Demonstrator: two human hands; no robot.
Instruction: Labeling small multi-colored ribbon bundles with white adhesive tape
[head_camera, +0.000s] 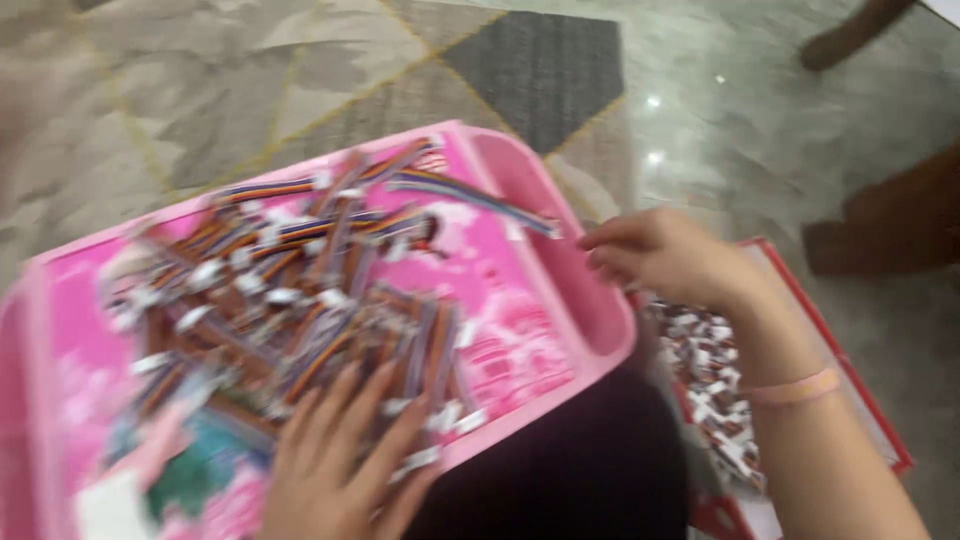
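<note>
Head view, looking down and blurred with motion, shows my left hand (335, 455) lying flat with its fingers (385, 420) spread wide over a heap of rainbow ribbon cables (300, 290) on a pink lap tray (590, 320). They press on the near edge of the heap and close round nothing. The cables have white connectors at their ends and lie crossed every way over the tray's printed pink surface.

My right hand (665, 258) is at the tray's right rim, fingers loosely curled, touching or almost touching the end of one long cable (470, 195) that trails off the heap to that rim. Blur keeps me from telling whether I actually pinch it.

Beside the tray, lower on the right, a red-edged box (870, 400) holds many small white and dark pieces (715, 390), too blurred to name. A grey patterned rug (250, 90) and glossy floor lie beyond.

I judge the step in hand to be picking one cable out of the heap. That would call for a firm pinch on the connector end while the left hand pins the rest, so the tangle does not drag along.
</note>
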